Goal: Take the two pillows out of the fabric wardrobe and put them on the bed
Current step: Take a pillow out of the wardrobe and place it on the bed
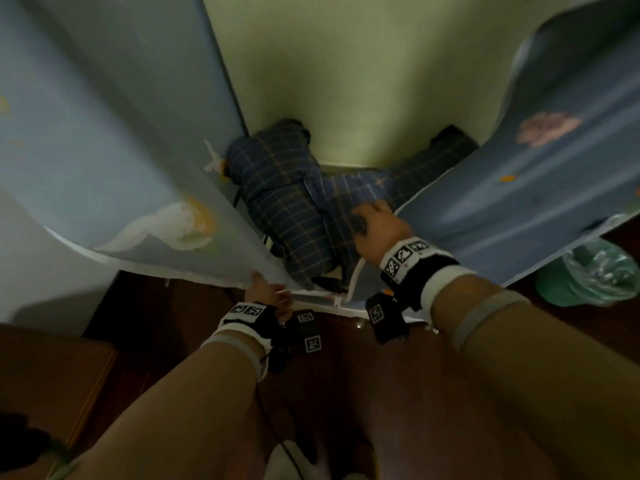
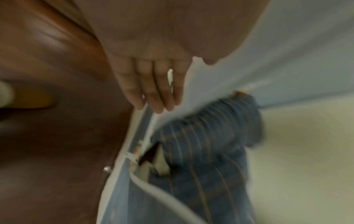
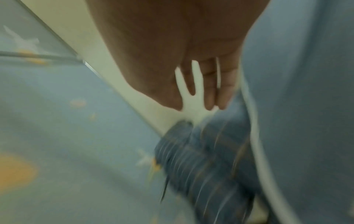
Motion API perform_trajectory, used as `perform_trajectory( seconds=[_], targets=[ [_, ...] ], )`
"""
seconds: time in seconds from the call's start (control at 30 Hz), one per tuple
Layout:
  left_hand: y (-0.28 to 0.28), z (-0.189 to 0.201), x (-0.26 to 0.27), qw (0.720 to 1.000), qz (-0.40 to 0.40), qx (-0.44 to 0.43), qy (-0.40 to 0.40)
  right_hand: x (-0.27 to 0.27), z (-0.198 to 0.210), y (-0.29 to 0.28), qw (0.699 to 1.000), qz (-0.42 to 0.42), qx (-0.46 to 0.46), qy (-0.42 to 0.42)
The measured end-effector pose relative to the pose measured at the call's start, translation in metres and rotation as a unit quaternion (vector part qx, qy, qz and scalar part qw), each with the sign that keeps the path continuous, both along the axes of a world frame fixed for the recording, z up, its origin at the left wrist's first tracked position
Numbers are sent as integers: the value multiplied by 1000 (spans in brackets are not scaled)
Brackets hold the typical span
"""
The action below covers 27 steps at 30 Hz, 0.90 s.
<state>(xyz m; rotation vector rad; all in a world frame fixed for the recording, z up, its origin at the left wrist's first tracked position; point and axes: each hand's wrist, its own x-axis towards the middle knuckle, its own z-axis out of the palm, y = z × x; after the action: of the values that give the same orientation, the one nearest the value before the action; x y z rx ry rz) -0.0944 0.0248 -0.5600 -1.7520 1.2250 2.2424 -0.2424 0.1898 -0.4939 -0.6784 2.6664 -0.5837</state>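
The fabric wardrobe stands with both light blue flaps pulled apart: the left flap [image 1: 145,174] and the right flap [image 1: 526,188]. Inside lie two dark blue plaid pillows, one [image 1: 277,192] on the left running front to back, the other [image 1: 419,168] across the back right. My left hand [image 1: 272,296] is at the left flap's lower edge, its straight fingers [image 2: 157,94] lying along the hem. My right hand [image 1: 375,221] reaches inside with spread, straight fingers [image 3: 210,91] just over a plaid pillow [image 3: 206,154]. Both wrist views are blurred.
The wardrobe's pale green back wall [image 1: 346,81] rises behind the pillows. A green bin with a plastic liner [image 1: 588,275] stands on the dark wooden floor at the right. A brown wooden piece [image 1: 52,375] sits at the lower left.
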Motion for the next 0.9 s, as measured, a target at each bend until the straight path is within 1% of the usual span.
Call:
perform_trajectory(
  seconds=[0.07,0.1,0.17,0.2,0.27,0.33,0.4,0.43,0.5,0.57,0.6,0.63,0.73,0.77,0.83,0.9],
  targets=[
    [22,26,-15,997,-48,-36,43,-6,26,18,999,-6,48,-5],
    [32,38,-24,992,-89,-62,67,-3,36,27,998,-10,58,-10],
    [56,72,-42,978,-163,-90,95,5,52,43,999,-29,38,-6],
    [70,91,-54,967,-197,-101,122,8,64,55,999,-44,14,5],
    [91,113,-78,937,-270,-138,175,13,80,74,996,-65,-48,38],
    [113,133,-110,892,-341,-207,212,12,97,96,987,-92,-108,75],
    [131,152,-143,863,-370,-237,248,7,113,117,974,-118,-149,124],
    [138,149,-165,852,-376,-244,270,4,120,127,966,-133,-162,149],
    [154,169,-187,838,-390,-241,297,-3,131,146,952,-166,-181,184],
    [167,187,-205,817,-414,-248,316,-7,141,160,939,-196,-196,205],
    [171,207,-207,801,-422,-269,330,-8,146,164,932,-208,-206,213],
    [175,219,-215,778,-426,-305,347,-9,151,169,926,-216,-218,220],
    [180,251,-245,696,-438,-401,403,-11,165,177,911,-242,-247,227],
    [181,261,-254,682,-449,-407,409,-12,168,178,908,-251,-247,228],
    [183,274,-266,651,-489,-432,388,-13,175,179,907,-271,-231,226],
    [179,281,-270,605,-529,-480,352,-14,178,173,906,-295,-214,216]
  ],
)
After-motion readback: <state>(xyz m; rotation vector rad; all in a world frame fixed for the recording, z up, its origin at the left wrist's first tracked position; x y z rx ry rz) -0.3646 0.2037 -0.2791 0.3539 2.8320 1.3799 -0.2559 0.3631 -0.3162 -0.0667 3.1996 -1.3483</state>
